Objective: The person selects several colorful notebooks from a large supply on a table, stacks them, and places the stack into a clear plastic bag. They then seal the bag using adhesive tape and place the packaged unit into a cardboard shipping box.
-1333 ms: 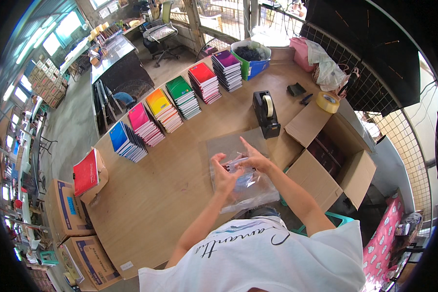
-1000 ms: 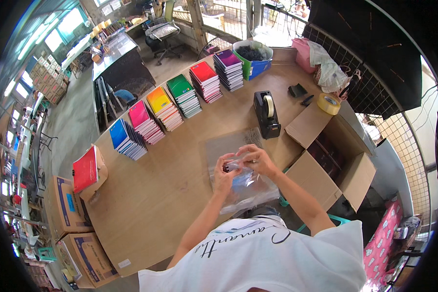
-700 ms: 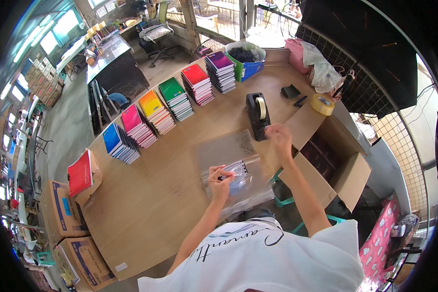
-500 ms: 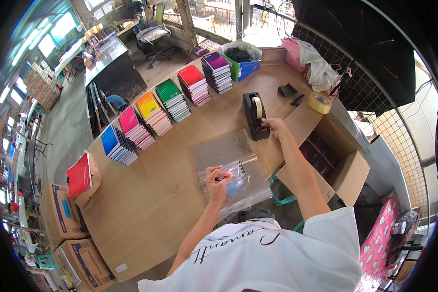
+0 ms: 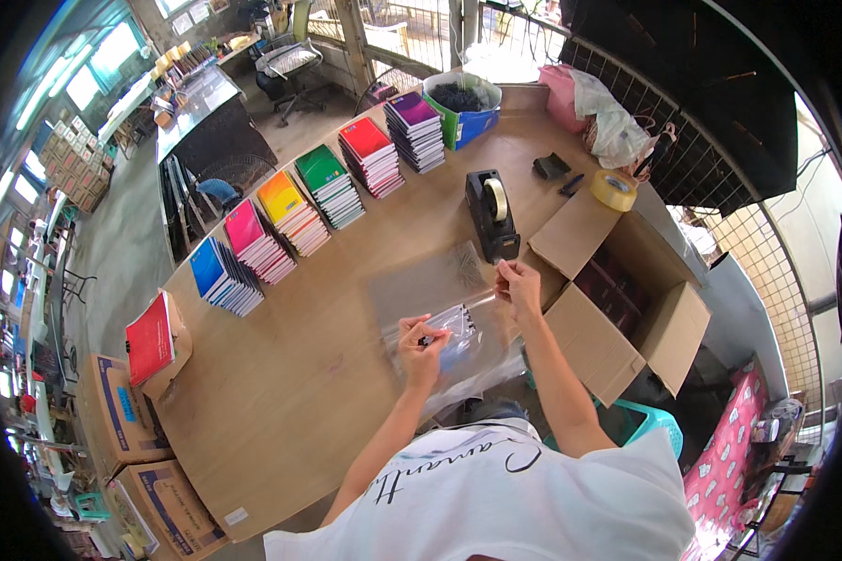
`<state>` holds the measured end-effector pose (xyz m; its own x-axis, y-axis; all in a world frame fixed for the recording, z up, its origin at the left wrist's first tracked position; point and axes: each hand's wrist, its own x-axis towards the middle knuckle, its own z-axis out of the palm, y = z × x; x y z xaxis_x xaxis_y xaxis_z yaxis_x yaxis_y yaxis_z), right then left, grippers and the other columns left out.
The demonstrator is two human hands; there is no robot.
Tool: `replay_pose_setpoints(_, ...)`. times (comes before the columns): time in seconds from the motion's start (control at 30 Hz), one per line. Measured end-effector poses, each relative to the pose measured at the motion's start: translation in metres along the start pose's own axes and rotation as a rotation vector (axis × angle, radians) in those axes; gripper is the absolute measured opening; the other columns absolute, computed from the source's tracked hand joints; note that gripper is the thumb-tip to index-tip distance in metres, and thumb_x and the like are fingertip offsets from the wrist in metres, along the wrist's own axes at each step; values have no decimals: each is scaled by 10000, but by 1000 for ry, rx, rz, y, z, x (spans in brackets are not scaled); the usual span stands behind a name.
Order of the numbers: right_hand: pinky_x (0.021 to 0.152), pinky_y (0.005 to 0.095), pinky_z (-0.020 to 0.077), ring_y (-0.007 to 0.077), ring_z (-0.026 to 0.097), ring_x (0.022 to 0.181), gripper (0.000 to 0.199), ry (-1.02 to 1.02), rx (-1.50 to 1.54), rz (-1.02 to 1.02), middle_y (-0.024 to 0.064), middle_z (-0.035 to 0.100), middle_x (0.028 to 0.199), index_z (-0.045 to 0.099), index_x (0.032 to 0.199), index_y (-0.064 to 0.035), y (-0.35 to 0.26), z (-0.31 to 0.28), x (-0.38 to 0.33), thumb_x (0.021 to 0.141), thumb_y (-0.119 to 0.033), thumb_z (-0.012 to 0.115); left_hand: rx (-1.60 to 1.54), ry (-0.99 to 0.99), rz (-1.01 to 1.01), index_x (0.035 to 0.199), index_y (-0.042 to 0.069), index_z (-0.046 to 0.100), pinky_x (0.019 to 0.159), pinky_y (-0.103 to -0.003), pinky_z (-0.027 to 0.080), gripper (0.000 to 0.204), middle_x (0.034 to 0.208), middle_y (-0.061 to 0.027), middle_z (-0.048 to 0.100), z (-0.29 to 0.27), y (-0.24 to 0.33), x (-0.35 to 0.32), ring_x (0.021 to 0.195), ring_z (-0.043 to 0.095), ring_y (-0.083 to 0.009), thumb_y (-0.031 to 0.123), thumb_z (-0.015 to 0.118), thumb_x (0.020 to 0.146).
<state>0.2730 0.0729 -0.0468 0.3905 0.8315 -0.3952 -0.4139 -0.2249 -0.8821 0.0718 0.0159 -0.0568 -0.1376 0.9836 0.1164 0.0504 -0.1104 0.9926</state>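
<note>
A clear plastic bag [image 5: 454, 360] lies at the table's near edge, with a spiral-bound item [image 5: 461, 321] showing blurrily through it. My left hand [image 5: 422, 344] is closed, pinching the bag's plastic above that item. My right hand [image 5: 518, 282] is in a pinch just in front of the black tape dispenser [image 5: 489, 220], apart from it. A small glint at those fingertips looks like a short piece of clear tape. Beneath the bag, more clear plastic sheets [image 5: 412, 290] lie flat on the table. The dispenser carries a roll of tape [image 5: 496, 199].
Stacks of notebooks [image 5: 330, 192] in several colours line the far edge. An open cardboard box [image 5: 669, 341] stands at the right, beside a wide tape roll [image 5: 614, 190]. A blue-green bin [image 5: 462, 107] sits at the back. Cartons [image 5: 122, 411] stand at the left.
My right hand has left the front end of the tape dispenser and come nearer to me, toward the bag, its fingers pinched. My left hand stays on the bag.
</note>
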Motion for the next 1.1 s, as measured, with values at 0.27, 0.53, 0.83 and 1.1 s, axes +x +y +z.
replay_pose_setpoints(0.27,394,215,326,57,456,435,302,-241,-568,-15,-3,540,533,623,644,-29,9,14,-109,851,-230,712,-15,-17,30,661,43,654,824,-317,419,124,904,-87,565,2,8,0,994,537,-204,-32,751,647)
replay_pose_setpoints(0.53,420,246,412,112,539,462,413,-22,-937,-344,31,590,541,661,665,-14,95,-12,-90,822,-391,726,97,-559,64,1308,148,445,879,-394,448,777,1015,-121,554,-27,38,38,1006,549,-253,108,797,616)
replay_pose_setpoints(0.83,1022,446,400,269,471,1233,748,-629,465,35,127,475,1321,329,1375,-41,72,1,-106,793,-235,759,107,-518,147,1441,136,307,995,-394,394,942,1143,-111,540,-51,35,33,1104,527,-255,186,821,652)
replay_pose_setpoints(1.1,1042,432,383,278,373,1280,935,-651,-681,-476,87,400,1361,338,1401,-207,48,-19,-58,612,53,767,413,-563,121,1415,28,322,1140,-403,202,880,1458,-228,232,-45,-66,15,1358,248,-372,49,759,651)
